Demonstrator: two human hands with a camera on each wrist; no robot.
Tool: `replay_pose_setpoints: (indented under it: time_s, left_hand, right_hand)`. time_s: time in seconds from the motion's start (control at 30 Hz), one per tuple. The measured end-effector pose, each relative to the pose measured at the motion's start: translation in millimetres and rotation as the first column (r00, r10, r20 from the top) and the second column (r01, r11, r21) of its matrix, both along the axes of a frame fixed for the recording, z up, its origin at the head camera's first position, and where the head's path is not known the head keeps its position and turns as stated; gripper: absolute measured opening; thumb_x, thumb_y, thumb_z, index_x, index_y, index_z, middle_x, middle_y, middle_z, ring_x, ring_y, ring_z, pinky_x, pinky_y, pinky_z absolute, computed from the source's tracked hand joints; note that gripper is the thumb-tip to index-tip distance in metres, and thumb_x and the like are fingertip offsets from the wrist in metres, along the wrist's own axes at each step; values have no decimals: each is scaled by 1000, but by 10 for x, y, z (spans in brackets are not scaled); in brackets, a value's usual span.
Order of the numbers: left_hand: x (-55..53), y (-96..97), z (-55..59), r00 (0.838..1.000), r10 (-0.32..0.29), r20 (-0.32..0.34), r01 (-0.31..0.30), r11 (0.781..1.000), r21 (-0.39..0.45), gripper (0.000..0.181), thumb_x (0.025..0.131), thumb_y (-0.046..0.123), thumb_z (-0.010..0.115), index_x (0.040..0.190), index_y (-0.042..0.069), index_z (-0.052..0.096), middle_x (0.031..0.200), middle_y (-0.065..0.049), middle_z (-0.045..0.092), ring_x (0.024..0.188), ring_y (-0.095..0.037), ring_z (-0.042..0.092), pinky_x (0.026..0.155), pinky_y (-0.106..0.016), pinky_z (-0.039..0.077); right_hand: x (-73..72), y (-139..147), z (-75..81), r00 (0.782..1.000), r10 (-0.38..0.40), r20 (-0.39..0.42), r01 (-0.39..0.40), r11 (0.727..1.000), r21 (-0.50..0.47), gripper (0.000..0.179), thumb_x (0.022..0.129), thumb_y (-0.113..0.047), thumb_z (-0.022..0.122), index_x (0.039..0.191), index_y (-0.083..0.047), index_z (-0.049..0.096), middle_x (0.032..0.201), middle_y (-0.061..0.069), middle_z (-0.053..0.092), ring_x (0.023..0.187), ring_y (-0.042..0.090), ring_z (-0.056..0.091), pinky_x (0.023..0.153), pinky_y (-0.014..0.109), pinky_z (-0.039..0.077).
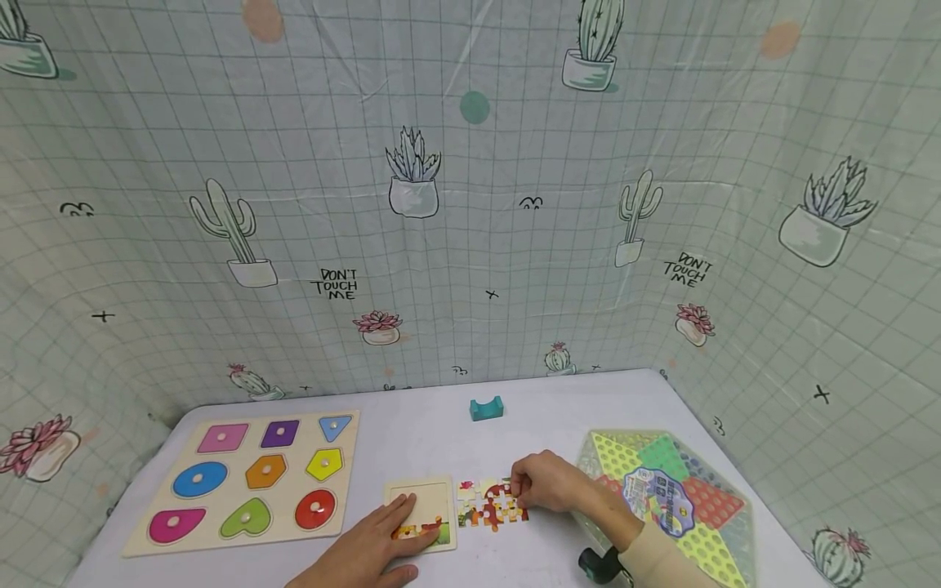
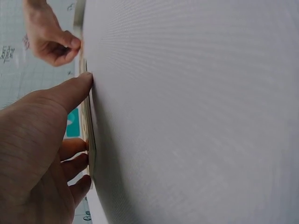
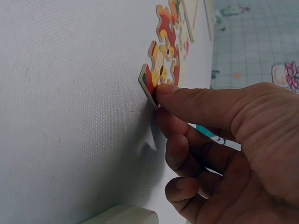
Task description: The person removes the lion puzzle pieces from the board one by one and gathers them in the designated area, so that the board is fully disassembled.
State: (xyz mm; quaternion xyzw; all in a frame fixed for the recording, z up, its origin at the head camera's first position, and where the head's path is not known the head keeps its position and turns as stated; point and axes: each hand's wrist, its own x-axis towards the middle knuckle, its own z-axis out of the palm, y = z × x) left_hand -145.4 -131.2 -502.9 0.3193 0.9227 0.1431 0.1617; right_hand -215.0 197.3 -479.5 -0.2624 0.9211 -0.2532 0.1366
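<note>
My left hand (image 1: 371, 543) rests with its fingers spread on a small square wooden puzzle tray (image 1: 451, 510). Pieces of a picture lie along the tray's lower part, partly hidden by that hand. In the left wrist view, the thumb and fingertips are at the tray's thin edge. To the right of the tray lies a cluster of colourful jigsaw pieces (image 1: 491, 513). My right hand (image 1: 547, 482) is at its right side. In the right wrist view, the thumb and index finger pinch a jigsaw piece (image 3: 148, 79) by its corner, beside the other pieces.
A wooden shape board (image 1: 250, 482) with knobbed coloured shapes lies on the left. At the right, under the right forearm, is a hexagonal game board (image 1: 665, 498), with a dark object (image 1: 599, 565) near it. A teal block (image 1: 487, 408) stands behind the pieces on the white table (image 1: 426, 425).
</note>
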Motion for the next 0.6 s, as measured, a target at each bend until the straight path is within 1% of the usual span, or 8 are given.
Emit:
replay_pose_setpoints:
  time_s: [0.13, 0.3, 0.5, 0.6]
  left_hand:
    - [9, -7, 2, 1000, 0, 1, 0, 1000, -2, 52, 97, 57, 55, 147, 45, 49, 162, -11, 34, 148, -34, 31, 117, -53, 33]
    - [23, -34, 11, 1000, 1, -10, -1, 1000, 18, 52, 98, 58, 53, 147, 45, 48, 161, -11, 34, 148, -33, 33, 116, -54, 34]
    - [42, -83, 30, 999, 8, -40, -6, 999, 41, 50, 99, 56, 53, 147, 47, 46, 161, -13, 35, 145, -35, 37, 115, -55, 36]
    - [59, -109, 31, 999, 13, -37, -11, 999, 45, 48, 99, 57, 52, 146, 47, 49, 160, -13, 36, 145, -35, 38, 114, -55, 36]
  right_hand:
    - [-6, 1, -2, 1000, 11, -1, -11, 1000, -5, 17, 83, -6, 80, 80, -17, 67, 68, -11, 56, 62, 3, 48, 59, 22, 43]
    - [-25, -65, 37, 1000, 5, 7, -5, 1000, -30, 14, 87, -9, 75, 80, -17, 67, 68, -12, 57, 62, 2, 49, 59, 21, 43]
    - [-36, -335, 100, 999, 27, 45, -23, 996, -85, 11, 89, -10, 73, 82, -17, 68, 70, -12, 60, 62, 2, 50, 58, 21, 45]
    - [-22, -510, 113, 997, 51, 65, -43, 993, -110, 9, 91, -11, 71, 85, -18, 71, 71, -12, 61, 61, 2, 51, 57, 20, 45]
